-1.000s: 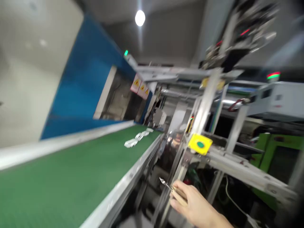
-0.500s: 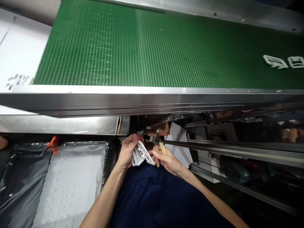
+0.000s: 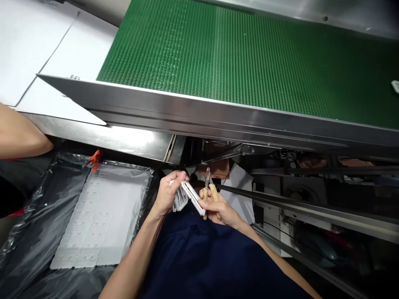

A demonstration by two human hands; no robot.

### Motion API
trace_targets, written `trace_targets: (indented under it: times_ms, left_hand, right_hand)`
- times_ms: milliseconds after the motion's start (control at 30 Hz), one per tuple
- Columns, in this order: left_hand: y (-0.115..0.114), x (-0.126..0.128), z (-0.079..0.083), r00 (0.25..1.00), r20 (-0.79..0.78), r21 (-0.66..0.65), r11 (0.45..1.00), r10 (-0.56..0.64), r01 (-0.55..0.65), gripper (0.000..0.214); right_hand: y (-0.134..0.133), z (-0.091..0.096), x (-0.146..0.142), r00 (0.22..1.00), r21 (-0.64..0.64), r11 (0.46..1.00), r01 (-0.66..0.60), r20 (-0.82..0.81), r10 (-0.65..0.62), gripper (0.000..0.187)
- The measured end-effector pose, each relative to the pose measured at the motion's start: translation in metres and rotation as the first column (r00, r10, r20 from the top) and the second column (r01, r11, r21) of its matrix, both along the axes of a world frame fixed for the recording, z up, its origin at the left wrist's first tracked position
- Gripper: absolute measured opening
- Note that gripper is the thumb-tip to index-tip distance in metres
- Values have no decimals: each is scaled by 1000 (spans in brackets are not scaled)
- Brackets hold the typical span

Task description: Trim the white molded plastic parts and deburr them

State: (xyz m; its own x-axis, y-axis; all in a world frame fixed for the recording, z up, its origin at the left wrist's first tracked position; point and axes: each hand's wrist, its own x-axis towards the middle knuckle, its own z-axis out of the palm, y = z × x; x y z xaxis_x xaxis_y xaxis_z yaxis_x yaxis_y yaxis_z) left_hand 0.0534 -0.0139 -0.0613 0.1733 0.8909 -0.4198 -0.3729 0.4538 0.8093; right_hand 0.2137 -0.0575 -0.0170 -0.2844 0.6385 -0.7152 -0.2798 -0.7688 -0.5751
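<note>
From my remote seat, at the far left edge, another person's bare arm reaches in beside the flat white sheets that lie past the end of the line. Just below it, a bin lined with black plastic film holds a layer of white moulded parts set in rows, with an orange clip pinching the liner at its far rim. Above, the steel side rail runs across the scene, edging the green conveyor belt; one small white piece sits on the belt at the far right edge.

Near the middle, under the rail, I see the left hand closed around a small stack of white plastic parts, thumb on top and fingers curled behind. One white strip from the stack bridges across to the right hand, whose fingertips pinch its lower end. That same right hand also grips wooden-handled nippers, the handles held in the palm and the metal tip pointing up and away from me; whether the cutting tips are parted I cannot tell at this size. Both forearms rest over a dark blue garment in the near foreground. To the right, dark machine framing and cables fill the space beneath the conveyor.
</note>
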Motion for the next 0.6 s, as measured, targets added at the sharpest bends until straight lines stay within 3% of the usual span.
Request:
trace_targets:
  times_ms: [133,200,333,433,500,600]
  left_hand:
    - [-15,6,-1,998,-7,-175,983,64,-64,55]
    - [-24,12,3,992,122,-265,964,41,-7,50]
    - [-40,27,15,893,444,-250,967,78,40,45]
    - [-47,36,20,822,548,-268,963,154,-2,44]
    - [-51,39,21,808,558,-296,955,188,-18,44]
    - [-58,40,21,824,524,-313,949,214,-47,47]
  right_hand:
    - [-1,5,19,937,277,952,-132,349,28,28]
    - [1,7,27,902,333,923,-192,431,32,24]
    - [2,11,33,912,334,907,-258,395,113,22]
    - [2,17,36,927,353,885,-304,322,190,22]
    - [5,23,43,891,378,833,-403,368,265,21]
    - [20,32,60,714,373,669,-642,609,345,20]
